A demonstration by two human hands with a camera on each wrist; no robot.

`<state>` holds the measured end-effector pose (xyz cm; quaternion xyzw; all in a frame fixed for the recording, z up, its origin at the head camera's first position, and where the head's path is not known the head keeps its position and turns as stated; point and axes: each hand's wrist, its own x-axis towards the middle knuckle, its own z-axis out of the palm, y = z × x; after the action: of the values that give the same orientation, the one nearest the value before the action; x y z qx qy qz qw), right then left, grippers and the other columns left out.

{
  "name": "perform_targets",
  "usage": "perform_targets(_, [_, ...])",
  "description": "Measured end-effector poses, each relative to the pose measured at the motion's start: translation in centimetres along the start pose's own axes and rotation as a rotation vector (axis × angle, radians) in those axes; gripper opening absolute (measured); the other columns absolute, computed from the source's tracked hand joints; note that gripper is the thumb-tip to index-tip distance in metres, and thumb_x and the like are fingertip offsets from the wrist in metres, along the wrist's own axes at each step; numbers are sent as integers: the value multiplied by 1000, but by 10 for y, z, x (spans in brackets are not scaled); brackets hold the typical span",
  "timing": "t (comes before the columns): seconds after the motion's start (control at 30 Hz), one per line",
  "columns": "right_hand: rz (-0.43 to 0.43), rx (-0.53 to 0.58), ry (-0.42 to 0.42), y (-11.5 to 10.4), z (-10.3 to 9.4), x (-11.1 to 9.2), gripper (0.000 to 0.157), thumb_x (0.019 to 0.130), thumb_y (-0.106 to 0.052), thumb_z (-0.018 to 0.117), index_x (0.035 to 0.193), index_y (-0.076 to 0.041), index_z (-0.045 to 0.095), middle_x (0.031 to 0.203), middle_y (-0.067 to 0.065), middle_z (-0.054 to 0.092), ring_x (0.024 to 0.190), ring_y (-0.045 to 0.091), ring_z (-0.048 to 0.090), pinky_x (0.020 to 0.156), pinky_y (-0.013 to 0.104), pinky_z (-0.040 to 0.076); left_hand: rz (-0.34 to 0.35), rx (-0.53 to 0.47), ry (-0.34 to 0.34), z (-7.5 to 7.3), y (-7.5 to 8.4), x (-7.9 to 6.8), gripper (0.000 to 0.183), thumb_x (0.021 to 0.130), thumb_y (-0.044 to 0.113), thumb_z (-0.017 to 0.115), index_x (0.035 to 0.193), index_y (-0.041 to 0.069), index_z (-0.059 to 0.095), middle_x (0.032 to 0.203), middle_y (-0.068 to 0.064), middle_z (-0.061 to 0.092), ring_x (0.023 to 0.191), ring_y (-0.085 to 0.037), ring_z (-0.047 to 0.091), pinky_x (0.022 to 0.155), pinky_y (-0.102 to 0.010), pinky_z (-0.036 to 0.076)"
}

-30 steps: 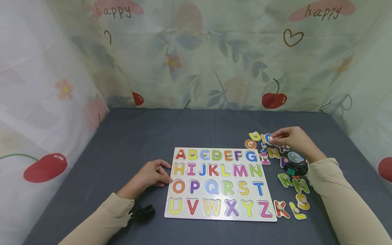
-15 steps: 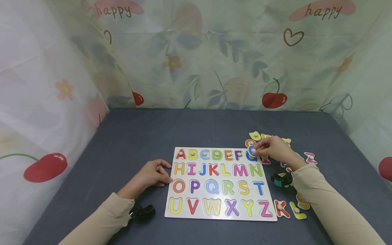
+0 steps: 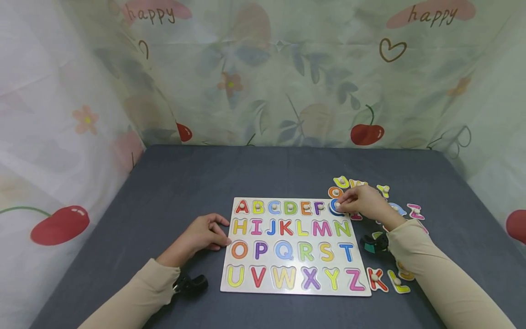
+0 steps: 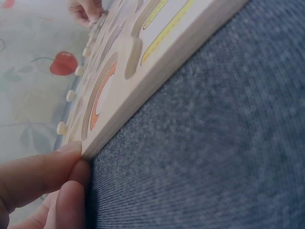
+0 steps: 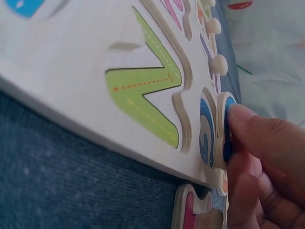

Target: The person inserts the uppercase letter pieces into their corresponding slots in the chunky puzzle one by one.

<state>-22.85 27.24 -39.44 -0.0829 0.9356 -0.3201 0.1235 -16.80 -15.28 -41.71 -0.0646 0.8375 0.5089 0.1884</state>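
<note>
Thumb and fingers of my right hand [image 3: 363, 201] pinch the blue letter G puzzle piece [image 5: 228, 131] by its knob. The piece stands tilted over the blue G recess [image 5: 206, 131] of the alphabet puzzle board [image 3: 296, 258], at the end of its top row. Pieces A to F with knobs sit in that row; the lower rows show bare printed recesses. My left hand [image 3: 205, 234] rests at the board's left edge. In the left wrist view its fingertips [image 4: 71, 147] touch the board's edge beside the orange O recess.
Loose letter pieces lie right of the board, among them a red K [image 3: 376, 279], a yellow L [image 3: 397, 282] and a pink Z [image 3: 416, 211]. An orange O [image 3: 335, 192] and a yellow U [image 3: 341, 182] lie behind it. My right forearm hides several others.
My right hand has carried the blue G from the loose pieces leftward and down to its recess on the board. The left hand has stayed at the board's edge.
</note>
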Motion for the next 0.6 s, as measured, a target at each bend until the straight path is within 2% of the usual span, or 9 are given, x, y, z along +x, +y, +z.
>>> perform_targets(0.43, [64,7,-38,-8,1,-1,20,82,-22,77,91,-5,71,75,0,67,60,16,54,52,27,44,31,-9,-22,-1,-1,-1,48,71,2,83,113,1,59,72,-5,62,59,-13,58,53,-26,51])
perform_targets(0.6, [62,-5,-31,-8,2,0,19,82,-22,77,91,-5,72,77,1,68,62,15,54,53,27,44,35,-12,-23,-2,-1,-1,48,71,3,83,113,1,59,71,-4,63,59,-12,58,53,-26,52])
